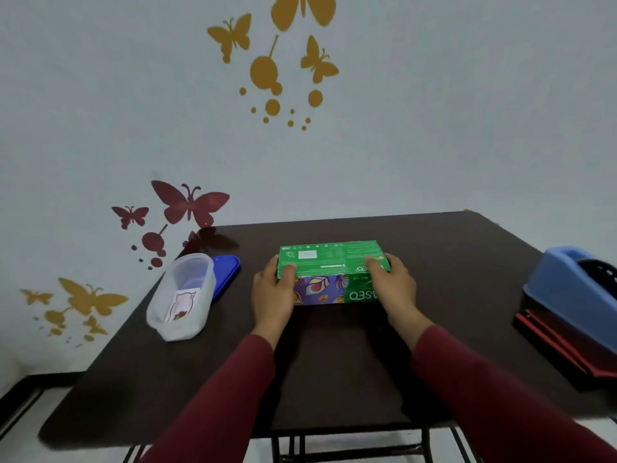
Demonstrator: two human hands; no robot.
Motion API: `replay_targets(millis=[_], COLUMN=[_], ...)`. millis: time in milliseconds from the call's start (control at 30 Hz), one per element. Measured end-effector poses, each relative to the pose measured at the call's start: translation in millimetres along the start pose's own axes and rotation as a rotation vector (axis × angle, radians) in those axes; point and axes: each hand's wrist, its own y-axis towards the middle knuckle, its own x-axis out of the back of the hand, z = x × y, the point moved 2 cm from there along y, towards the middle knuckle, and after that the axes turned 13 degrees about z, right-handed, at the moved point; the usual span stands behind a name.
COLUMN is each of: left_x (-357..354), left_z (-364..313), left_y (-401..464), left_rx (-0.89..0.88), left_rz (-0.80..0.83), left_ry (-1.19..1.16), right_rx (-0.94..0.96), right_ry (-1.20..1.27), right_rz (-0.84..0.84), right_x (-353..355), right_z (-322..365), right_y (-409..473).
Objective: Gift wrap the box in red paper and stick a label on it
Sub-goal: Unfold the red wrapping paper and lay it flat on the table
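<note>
A green box (pixel 330 260) with a purple patterned front rests on the dark table (pixel 334 362), near its middle. My left hand (pixel 272 295) grips the box's left end and my right hand (pixel 394 289) grips its right end, thumbs on the top face. A small label card (pixel 183 305) lies inside a clear plastic tub (pixel 182 295) at the left. Folded red paper (pixel 564 345) lies at the table's right edge under a blue tape dispenser (pixel 574 289).
A blue lid (pixel 227 270) lies behind the tub. The table stands against a pale wall with butterfly stickers. The near table edge runs just below my red sleeves, with black metal legs beneath it.
</note>
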Motion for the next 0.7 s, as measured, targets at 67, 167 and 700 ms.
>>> replay_targets(millis=[67,167,700], left_x=[5,11,98], left_z=[-2,-6,-55], left_y=[-7,-17,5], left_rx=[-0.004,0.007,-0.09], left_rz=[0.014,0.038,-0.16], left_ry=[-0.012,-0.019,0.307], right_rx=[-0.001,-0.024,0.158], right_ry=[-0.019,-0.102,-0.213], right_rz=[0.026,0.076,0.399], right_x=[1,7,-103], right_z=[2,11,99], right_y=[-9,-22,-53])
